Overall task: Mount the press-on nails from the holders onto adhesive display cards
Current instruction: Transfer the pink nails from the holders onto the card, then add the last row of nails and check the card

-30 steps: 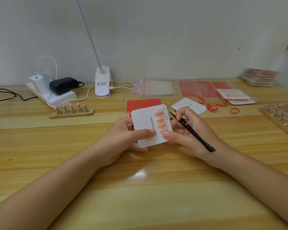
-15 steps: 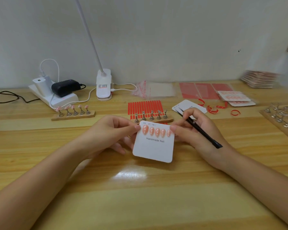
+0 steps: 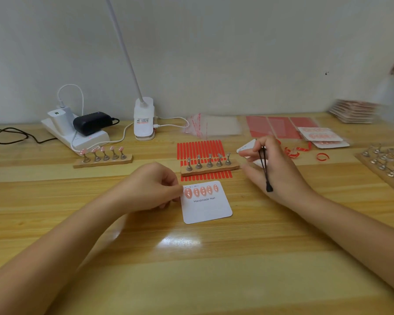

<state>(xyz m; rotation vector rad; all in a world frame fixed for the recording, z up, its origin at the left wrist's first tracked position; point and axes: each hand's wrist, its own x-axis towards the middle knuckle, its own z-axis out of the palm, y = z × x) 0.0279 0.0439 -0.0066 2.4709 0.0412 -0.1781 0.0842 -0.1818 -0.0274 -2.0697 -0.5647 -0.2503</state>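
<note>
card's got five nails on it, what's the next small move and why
Probably set the filled card aside with the left hand, which pinches its corner. The near holder stands bare, while the right hand, holding tweezers, reaches toward the blank cards.

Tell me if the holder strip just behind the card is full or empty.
Empty: the holder strip carries five bare metal stands, no nails on them.

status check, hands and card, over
Left hand pinches the display card at its left edge, five nails on it. Right hand grips black tweezers, near the empty holder. Nothing blocking.
</note>
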